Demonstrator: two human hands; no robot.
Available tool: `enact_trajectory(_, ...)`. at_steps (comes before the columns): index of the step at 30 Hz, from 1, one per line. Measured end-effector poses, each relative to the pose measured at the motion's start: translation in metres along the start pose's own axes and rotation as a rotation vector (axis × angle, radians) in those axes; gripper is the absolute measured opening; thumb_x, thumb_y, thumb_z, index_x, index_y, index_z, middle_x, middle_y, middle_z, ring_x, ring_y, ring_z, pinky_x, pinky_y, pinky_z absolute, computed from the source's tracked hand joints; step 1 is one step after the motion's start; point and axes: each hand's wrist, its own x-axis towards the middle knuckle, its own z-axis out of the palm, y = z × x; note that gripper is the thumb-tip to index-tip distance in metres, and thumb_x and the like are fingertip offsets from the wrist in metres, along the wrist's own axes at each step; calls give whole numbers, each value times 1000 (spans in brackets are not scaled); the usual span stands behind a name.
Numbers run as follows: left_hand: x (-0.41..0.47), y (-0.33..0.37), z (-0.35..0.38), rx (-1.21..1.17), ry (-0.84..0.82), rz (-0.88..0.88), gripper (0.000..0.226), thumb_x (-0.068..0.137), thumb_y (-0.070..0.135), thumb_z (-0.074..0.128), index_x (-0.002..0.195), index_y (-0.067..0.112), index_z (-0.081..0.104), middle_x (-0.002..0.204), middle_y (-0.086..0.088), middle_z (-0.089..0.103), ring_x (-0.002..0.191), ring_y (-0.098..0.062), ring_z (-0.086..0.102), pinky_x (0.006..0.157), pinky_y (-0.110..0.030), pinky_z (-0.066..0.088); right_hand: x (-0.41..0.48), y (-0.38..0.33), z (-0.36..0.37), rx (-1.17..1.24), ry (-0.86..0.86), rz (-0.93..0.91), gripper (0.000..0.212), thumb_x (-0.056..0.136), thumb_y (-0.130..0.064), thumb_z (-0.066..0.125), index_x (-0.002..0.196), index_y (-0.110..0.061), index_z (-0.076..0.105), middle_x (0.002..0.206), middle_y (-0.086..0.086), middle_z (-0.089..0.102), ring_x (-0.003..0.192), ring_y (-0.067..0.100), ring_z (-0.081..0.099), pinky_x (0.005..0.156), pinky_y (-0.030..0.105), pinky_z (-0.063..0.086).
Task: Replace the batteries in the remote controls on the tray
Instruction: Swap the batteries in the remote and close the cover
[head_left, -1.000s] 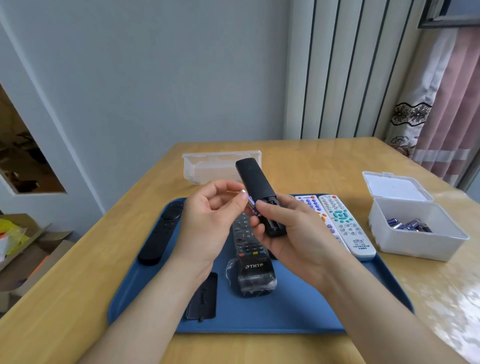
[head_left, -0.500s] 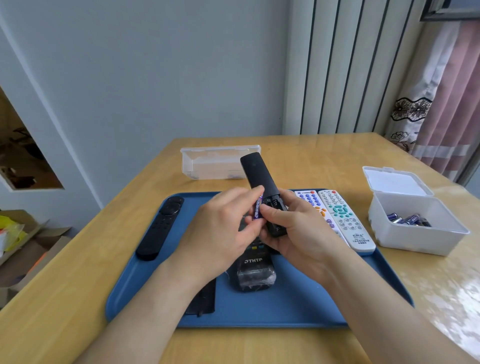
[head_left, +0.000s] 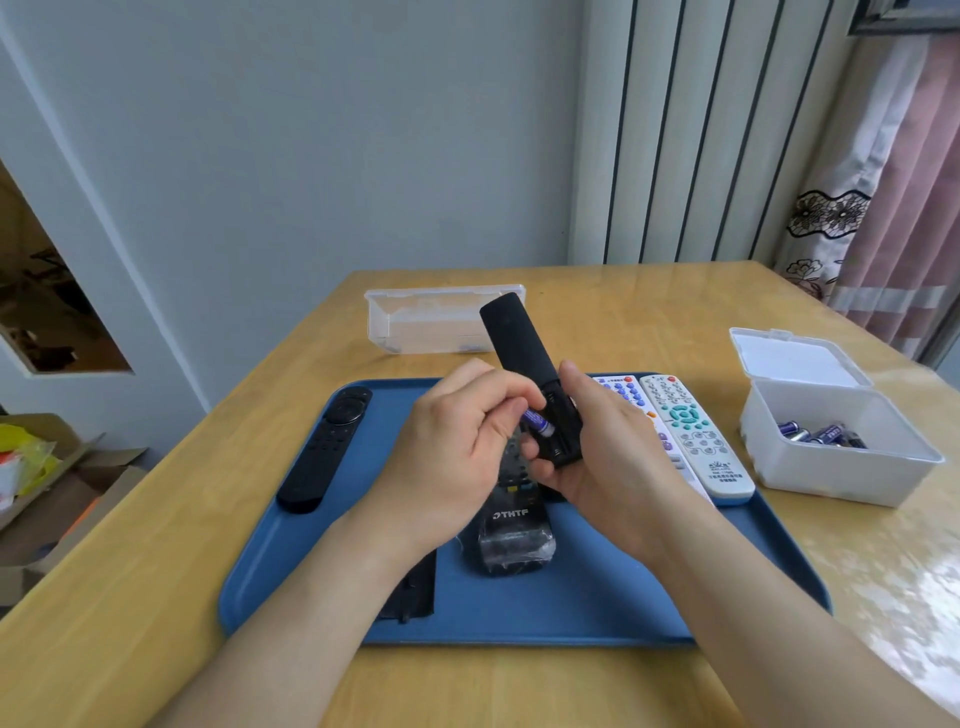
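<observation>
Held remote: a slim black plastic remote (head_left: 514, 343) is up in the air above the blue plastic tray (head_left: 571, 608). Its back faces the camera, its far end tilts up and away, and its battery compartment is open at the near end.
Right hand: the right hand (head_left: 608, 447) cups the near end of that remote, fingers curled underneath and thumb lying along its right edge.
Left hand: the left hand (head_left: 457, 452) pinches a small purple cylindrical battery (head_left: 537, 420) between thumb and fingertips, at the left side of the open compartment.
Battery seat: it seems to lean into the left slot, but the fingers cover one end, so I cannot tell whether it is fully in.
On the tray, left: a long black remote with a round pad (head_left: 327, 447) lies lengthwise, and a loose black battery cover (head_left: 413, 592) lies near the front edge.
On the tray, middle: a black THTF remote in clear wrap (head_left: 511, 535) lies beneath the hands.
On the tray, right: two white remotes with coloured buttons (head_left: 691, 431) lie side by side.
Table, right: on the light wooden table (head_left: 156, 623), an open white plastic box (head_left: 831, 473) holds loose purple batteries (head_left: 821, 434).
Table, far side: a clear rectangular plastic box (head_left: 431, 322) sits behind the tray.
</observation>
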Motion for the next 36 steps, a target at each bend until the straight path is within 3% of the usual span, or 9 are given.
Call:
enact_trajectory(9,1,3,-4,71,-5,-23,13,91,4,61,99,12,66,76,17,54,62,1,57,64,-5,38,0,8,6,-88,-93,-71,28,106,-26,38,93,-13,59,72,7,57,60,17,51,60,31,39)
enact_trajectory(14,1,6,-2,80,166,-103,17,79,15,78,94,16,70,60,23,52,53,-11,47,55,-19,45,-2,6,8,25,-93,-47,32,106,-22,39,96,-14,69,85,8,67,66,14,55,58,26,41)
enact_trajectory(19,0,6,2,73,195,-16,22,74,9,81,96,12,77,86,9,62,64,12,48,61,-2,34,-2,5,9,142,-130,-8,34,106,-19,36,119,-3,63,96,10,65,77,17,57,72,29,45)
enact_trajectory(22,-1,3,7,90,191,30,29,77,13,79,106,10,75,91,6,64,69,10,52,64,0,35,-1,1,6,217,-121,-10,34,106,-17,37,124,1,59,97,13,66,85,21,62,85,36,48)
enact_trajectory(24,-2,2,10,118,161,73,33,83,24,72,113,10,72,97,5,63,73,1,58,67,-7,41,-1,-3,6,258,-111,-26,35,105,-17,37,126,3,57,103,15,65,91,24,62,89,37,49)
enact_trajectory(26,-2,2,12,167,138,116,36,88,29,63,118,10,69,102,4,61,75,-5,59,68,-27,52,-3,-6,6,283,-118,-41,36,106,-16,35,127,6,54,108,19,62,98,27,59,94,40,49)
enact_trajectory(28,-4,3,12,260,138,173,33,92,26,58,120,10,67,104,3,60,80,-12,60,64,-36,53,-5,-9,6,275,-125,-53,36,107,-18,33,124,5,56,104,19,64,95,25,64,89,37,53)
enact_trajectory(31,-5,9,13,416,138,250,31,95,19,53,123,11,66,105,1,62,85,-16,58,58,-37,53,-7,-13,4,280,-100,-68,34,107,-20,36,113,0,62,87,14,72,80,19,72,73,30,60)
enact_trajectory(36,-7,11,13,497,76,214,39,91,15,45,124,13,65,111,3,62,87,-18,54,52,-38,52,-7,-12,4,227,-137,-121,27,105,-8,38,120,5,55,84,12,67,83,22,67,83,32,57)
